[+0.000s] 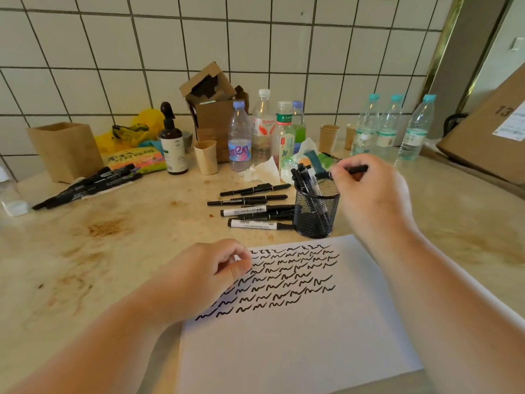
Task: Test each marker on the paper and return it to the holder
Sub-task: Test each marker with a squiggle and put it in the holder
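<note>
A white paper (306,336) lies in front of me, its upper half covered with rows of black squiggles. My left hand (210,277) rests on the paper's left edge, fingers loosely curled and holding nothing. My right hand (369,191) grips a black marker (358,169) just right of and above the black mesh holder (316,211), which stands at the paper's far edge with several markers in it. Several loose markers (255,207) lie left of the holder. Another pile of black markers (88,186) lies at the far left.
Along the tiled wall stand water bottles (389,129), drink bottles (262,129), a brown spray bottle (172,140), paper cups (206,156), a paper bag (66,150), an opened carton (211,95) and crumpled tissue (264,169). A large cardboard box (488,132) sits far right. The countertop (113,251) is stained.
</note>
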